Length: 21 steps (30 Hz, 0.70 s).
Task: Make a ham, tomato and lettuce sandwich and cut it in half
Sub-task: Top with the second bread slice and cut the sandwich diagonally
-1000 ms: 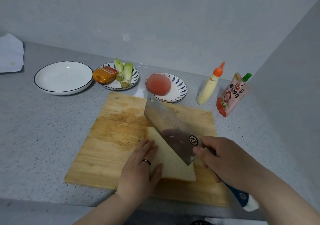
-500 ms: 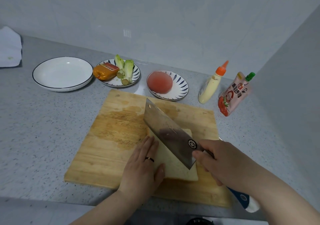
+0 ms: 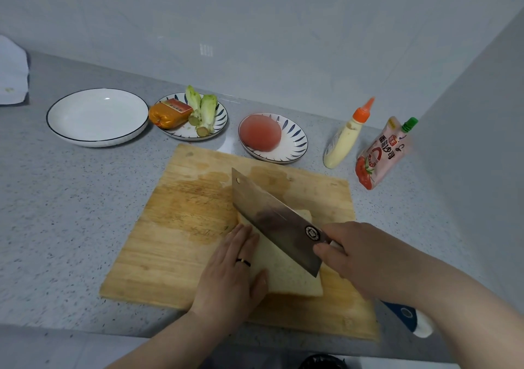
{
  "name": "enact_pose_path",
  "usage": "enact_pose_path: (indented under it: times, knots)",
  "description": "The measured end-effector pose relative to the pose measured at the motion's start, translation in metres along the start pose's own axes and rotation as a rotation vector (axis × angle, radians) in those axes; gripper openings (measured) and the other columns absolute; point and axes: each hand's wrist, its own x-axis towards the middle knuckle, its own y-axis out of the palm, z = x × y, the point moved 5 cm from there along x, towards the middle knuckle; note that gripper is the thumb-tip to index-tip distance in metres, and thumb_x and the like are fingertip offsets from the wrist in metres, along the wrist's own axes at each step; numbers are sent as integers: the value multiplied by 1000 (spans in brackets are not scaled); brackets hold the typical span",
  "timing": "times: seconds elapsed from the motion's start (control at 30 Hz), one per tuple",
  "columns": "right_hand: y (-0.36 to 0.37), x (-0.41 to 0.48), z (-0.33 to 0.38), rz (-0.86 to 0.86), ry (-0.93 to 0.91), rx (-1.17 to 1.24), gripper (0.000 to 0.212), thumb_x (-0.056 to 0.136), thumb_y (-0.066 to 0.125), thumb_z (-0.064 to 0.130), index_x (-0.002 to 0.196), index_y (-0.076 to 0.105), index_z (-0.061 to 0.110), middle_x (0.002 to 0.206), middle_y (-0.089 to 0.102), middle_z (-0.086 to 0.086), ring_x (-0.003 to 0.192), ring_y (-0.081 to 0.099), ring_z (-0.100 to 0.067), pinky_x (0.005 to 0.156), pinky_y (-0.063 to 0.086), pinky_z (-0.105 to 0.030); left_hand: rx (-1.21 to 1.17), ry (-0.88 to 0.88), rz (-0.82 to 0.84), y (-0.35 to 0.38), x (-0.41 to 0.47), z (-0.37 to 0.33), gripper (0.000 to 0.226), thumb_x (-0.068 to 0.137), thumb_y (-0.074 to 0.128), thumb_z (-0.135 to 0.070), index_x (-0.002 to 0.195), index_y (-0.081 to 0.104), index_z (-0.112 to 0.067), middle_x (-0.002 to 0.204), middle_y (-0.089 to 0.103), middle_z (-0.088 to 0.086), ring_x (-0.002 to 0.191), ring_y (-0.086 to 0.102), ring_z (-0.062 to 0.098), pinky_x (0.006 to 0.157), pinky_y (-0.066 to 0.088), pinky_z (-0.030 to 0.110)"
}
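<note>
The left hand (image 3: 229, 272) lies flat, fingers straight, pinning the bread (image 3: 286, 275) to the cutting board (image 3: 175, 226), evidently against slipping. The right hand (image 3: 357, 258) grips the cleaver (image 3: 272, 218), its blade set diagonally across the bread.

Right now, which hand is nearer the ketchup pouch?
Right. Right hand, gripping the cleaver, is front-left of the ketchup pouch; left hand rests on the bread, farther left.

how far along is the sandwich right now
Done: bread lies on the cutting board. In hand: left hand presses the bread, right hand grips the cleaver over it. Left: wrapped ham, lettuce and tomato sit unused; filling and halving remain.
</note>
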Motion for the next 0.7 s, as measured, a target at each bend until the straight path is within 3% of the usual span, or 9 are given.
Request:
enact_pose_path:
  times: [0.2,0.3,0.4,0.5,0.7]
  knots:
    - [1,7,6,40,-18,-103,27,97,32,33,70,35,32,64,40,10,54,39,-4,48,30,-14,-4,11,9,1,1,1,55,72,39,-37,99,68,2,103,68,15,97,66,30,65,55,44]
    - [0,10,6,52,-14,-110,20,97,32,33,80,42,28,66,41,10,57,40,-5,51,30,-15,-6,13,15,2,1,2,55,72,39,-37,99,67,1,104,68,15,98,65,30,65,55,43]
    - [-2,11,6,63,-19,-144,23,97,32,33,74,36,31,66,39,11,57,38,-3,51,30,-14,-15,9,15,3,0,3,55,73,39,-38,100,67,1,105,68,15,99,65,30,67,54,44]
    - [-2,13,5,68,-21,-175,18,97,31,32,81,38,27,67,39,10,57,37,-4,52,29,-14,-15,14,18,2,1,2,55,72,39,-38,99,68,1,104,68,14,98,65,30,66,55,43]
    - [6,18,7,89,-3,-202,30,98,28,30,68,31,29,64,39,8,49,36,-4,43,28,-14,-26,1,26,2,2,3,56,71,39,-39,99,68,-1,104,68,13,98,65,28,67,55,41]
